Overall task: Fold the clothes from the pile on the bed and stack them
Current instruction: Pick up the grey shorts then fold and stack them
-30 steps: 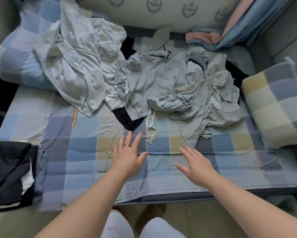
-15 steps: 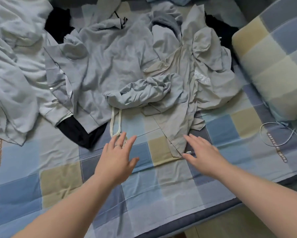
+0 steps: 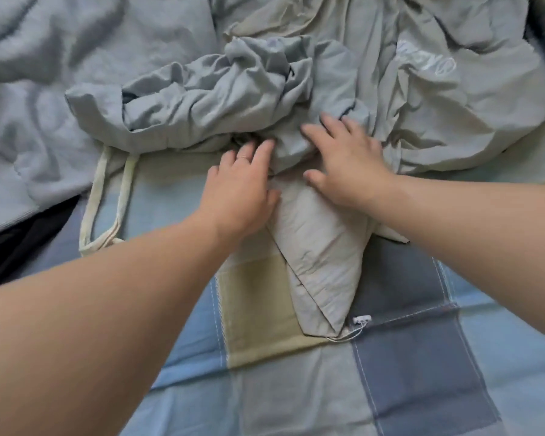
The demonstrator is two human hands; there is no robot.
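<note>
Head view: left hand (image 3: 242, 187) and right hand (image 3: 348, 165) rest spread, gripping nothing, on the bunched blue-grey garment (image 3: 202, 102) in the pile on the bed (image 3: 406, 372). Best to pinch that one layer only, lifting it clear of the beige garment (image 3: 321, 265) it overlaps.

- Hoodie (image 3: 76, 42): cut off by top and left edges.
- Black cloth (image 3: 19, 247): runs off left edge, the rest under the hoodie.
- Straps (image 3: 107, 190): upper ends hidden under blue garment (image 3: 202, 99).
- Print (image 3: 428, 61) on beige garment (image 3: 324, 253): blurred, unreadable.
- Tag (image 3: 361, 319): too small to read.
- My left grip (image 3: 242, 190): fingertips partly sunk in a fold.
- Top right corner: dark blur, contents unclear.
</note>
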